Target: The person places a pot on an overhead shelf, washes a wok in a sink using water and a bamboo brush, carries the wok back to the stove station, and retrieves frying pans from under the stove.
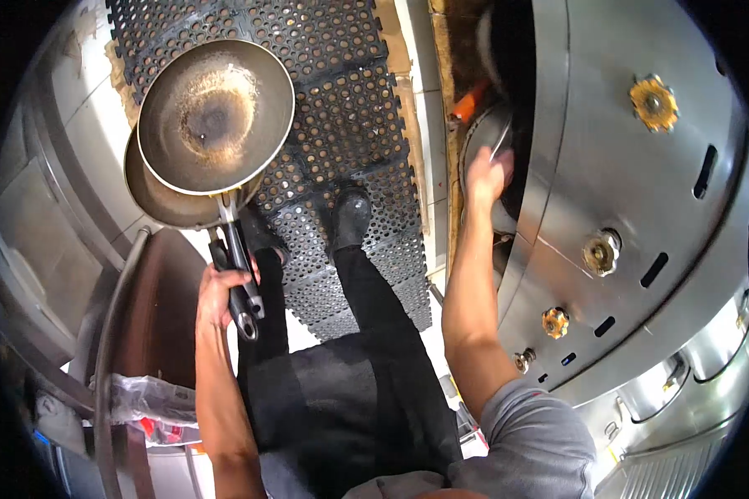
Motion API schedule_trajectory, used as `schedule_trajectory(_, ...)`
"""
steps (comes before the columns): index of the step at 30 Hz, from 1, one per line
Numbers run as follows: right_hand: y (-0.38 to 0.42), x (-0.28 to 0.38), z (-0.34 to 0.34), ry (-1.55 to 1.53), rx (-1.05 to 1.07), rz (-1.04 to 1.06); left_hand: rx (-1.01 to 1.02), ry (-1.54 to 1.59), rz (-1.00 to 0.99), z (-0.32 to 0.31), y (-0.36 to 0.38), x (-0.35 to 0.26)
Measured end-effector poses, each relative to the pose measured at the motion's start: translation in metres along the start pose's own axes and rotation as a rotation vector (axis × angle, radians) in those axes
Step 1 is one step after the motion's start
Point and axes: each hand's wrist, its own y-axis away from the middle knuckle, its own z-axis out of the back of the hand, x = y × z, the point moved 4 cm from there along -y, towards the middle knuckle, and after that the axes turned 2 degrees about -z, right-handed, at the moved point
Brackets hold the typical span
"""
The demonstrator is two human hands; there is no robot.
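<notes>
My left hand (pixel 220 291) is wrapped round the black handles of two frying pans, held one over the other above the floor mat. The upper frying pan (pixel 216 116) has a dark interior with a browned, worn ring in the middle. Behind it, the lower frying pan (pixel 154 195) is mostly covered. At the right, my right hand (pixel 489 176) reaches into the dark space under the stove. Its fingers are closed around something thin and shiny, beside a round dark piece of cookware (pixel 478 137); the stove's edge hides part of this.
A steel stove front (pixel 591 183) with several knobs runs along my right. Perforated black rubber mat (pixel 324 100) covers the floor under my feet. To the left are a brown panel with a metal rail (pixel 112 333) and a clear plastic bag (pixel 154 399). Something orange (pixel 472 100) lies under the stove.
</notes>
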Motion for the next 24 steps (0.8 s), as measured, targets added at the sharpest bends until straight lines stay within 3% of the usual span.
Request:
schedule_trajectory(1, 0.014, 0.018, 0.040, -0.115, 0.278, -0.217, 0.007, -0.017, 0.024, -0.004, 0.017, -0.004)
schedule_trajectory(2, 0.030, 0.009, 0.055, -0.035, 0.342, -0.226, 0.016, -0.027, -0.004, -0.009, 0.033, -0.009)
schedule_trajectory(5, 0.077, -0.005, 0.092, -0.015, 0.447, -0.105, 0.074, -0.004, -0.062, -0.027, 0.074, -0.030)
schedule_trajectory(7, 0.114, -0.017, 0.106, 0.203, 0.604, -0.030, 0.063, -0.027, -0.067, -0.034, 0.092, -0.045)
schedule_trajectory(10, 0.152, -0.013, 0.131, 0.230, 0.823, 0.099, 0.011, -0.112, -0.103, -0.046, 0.102, -0.071)
schedule_trajectory(13, 0.193, -0.020, 0.127, 0.160, 0.896, 0.284, 0.049, -0.236, -0.107, -0.071, 0.092, -0.096)
schedule_trajectory(18, 0.237, -0.005, 0.129, 0.110, 1.072, 0.297, 0.241, -0.441, -0.179, -0.141, 0.029, -0.110)
schedule_trajectory(20, 0.246, -0.005, 0.130, 0.129, 1.079, 0.379, 0.315, -0.569, -0.064, -0.175, 0.001, -0.108)
schedule_trajectory(22, 0.256, -0.007, 0.134, 0.135, 1.127, 0.422, 0.366, -0.831, -0.416, -0.214, -0.037, -0.095)
schedule_trajectory(24, 0.253, -0.006, 0.128, 0.108, 1.072, 0.373, 0.426, -0.859, -0.437, -0.262, -0.041, -0.089)
